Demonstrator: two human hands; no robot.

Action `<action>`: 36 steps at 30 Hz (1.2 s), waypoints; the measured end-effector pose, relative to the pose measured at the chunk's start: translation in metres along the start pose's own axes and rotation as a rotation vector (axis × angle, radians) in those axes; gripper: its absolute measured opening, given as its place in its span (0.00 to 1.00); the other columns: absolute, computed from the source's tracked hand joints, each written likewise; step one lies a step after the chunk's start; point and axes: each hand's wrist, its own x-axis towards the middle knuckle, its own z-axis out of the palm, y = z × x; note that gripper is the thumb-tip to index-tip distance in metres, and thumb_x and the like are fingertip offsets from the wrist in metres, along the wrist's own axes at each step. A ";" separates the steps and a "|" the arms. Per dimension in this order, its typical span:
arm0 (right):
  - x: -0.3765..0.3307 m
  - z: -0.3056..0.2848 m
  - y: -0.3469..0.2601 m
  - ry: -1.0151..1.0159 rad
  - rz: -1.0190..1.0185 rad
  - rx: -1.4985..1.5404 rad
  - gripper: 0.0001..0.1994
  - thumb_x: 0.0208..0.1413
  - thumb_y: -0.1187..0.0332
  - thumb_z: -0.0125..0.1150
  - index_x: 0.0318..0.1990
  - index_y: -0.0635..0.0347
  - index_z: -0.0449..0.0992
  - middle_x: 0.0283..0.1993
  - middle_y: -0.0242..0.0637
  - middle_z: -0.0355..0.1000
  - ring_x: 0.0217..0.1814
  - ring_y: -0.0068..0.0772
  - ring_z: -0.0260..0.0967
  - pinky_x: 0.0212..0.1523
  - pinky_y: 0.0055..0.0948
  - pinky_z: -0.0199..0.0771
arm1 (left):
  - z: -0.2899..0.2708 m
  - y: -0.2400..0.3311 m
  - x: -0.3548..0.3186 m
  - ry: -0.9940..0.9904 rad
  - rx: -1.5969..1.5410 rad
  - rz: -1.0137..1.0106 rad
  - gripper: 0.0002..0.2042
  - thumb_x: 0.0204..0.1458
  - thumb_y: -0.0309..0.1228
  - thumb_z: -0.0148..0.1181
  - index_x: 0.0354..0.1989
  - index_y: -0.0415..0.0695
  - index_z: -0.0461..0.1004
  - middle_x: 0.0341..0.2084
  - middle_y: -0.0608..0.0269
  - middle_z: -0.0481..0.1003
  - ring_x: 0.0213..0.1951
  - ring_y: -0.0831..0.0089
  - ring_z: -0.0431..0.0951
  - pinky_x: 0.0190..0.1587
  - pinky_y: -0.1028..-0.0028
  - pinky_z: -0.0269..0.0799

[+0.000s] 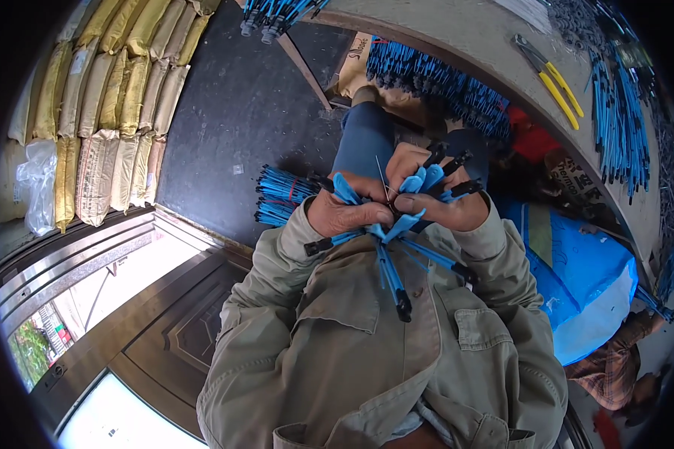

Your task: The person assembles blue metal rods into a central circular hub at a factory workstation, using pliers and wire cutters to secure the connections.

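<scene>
In front of my chest I hold a spread of blue plastic ribs with black end pieces (386,266), fanned out in a star around a centre. A thin metal wire (381,176) sticks up from that centre. My left hand (348,213) is closed on the left side of the star, thumb pressed toward the middle. My right hand (449,206) grips the other side, its thumb and fingers pinched close to the wire. Both thumbs nearly meet there. What lies under the fingertips is hidden.
A banded bundle of blue ribs (281,194) lies left of my knees. Pliers with yellow handles (558,90) and a rib pile (620,127) rest on the table (457,26). More ribs (442,78) lie beneath it. Stacked sacks (97,112) stand left; a blue bag (569,262) sits right.
</scene>
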 end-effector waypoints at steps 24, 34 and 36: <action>-0.024 0.017 -0.007 0.076 0.128 0.168 0.04 0.46 0.77 0.59 0.29 0.63 0.69 0.28 0.33 0.69 0.29 0.21 0.64 0.30 0.22 0.63 | 0.003 0.001 0.000 -0.065 -0.040 0.117 0.09 0.50 0.30 0.61 0.25 0.36 0.75 0.21 0.59 0.75 0.24 0.72 0.74 0.27 0.75 0.68; -0.025 0.023 -0.014 0.241 0.122 0.208 0.05 0.46 0.77 0.59 0.25 0.63 0.69 0.28 0.35 0.69 0.30 0.23 0.65 0.31 0.24 0.63 | 0.001 0.011 0.001 -0.042 -0.119 -0.040 0.08 0.49 0.29 0.61 0.27 0.37 0.73 0.22 0.57 0.74 0.26 0.71 0.74 0.29 0.74 0.68; -0.026 0.021 -0.010 0.302 0.106 0.101 0.05 0.46 0.77 0.60 0.25 0.63 0.69 0.28 0.35 0.69 0.30 0.22 0.65 0.31 0.23 0.63 | 0.001 0.002 0.004 -0.096 0.001 0.226 0.07 0.45 0.27 0.65 0.28 0.37 0.73 0.22 0.58 0.74 0.26 0.70 0.74 0.29 0.75 0.67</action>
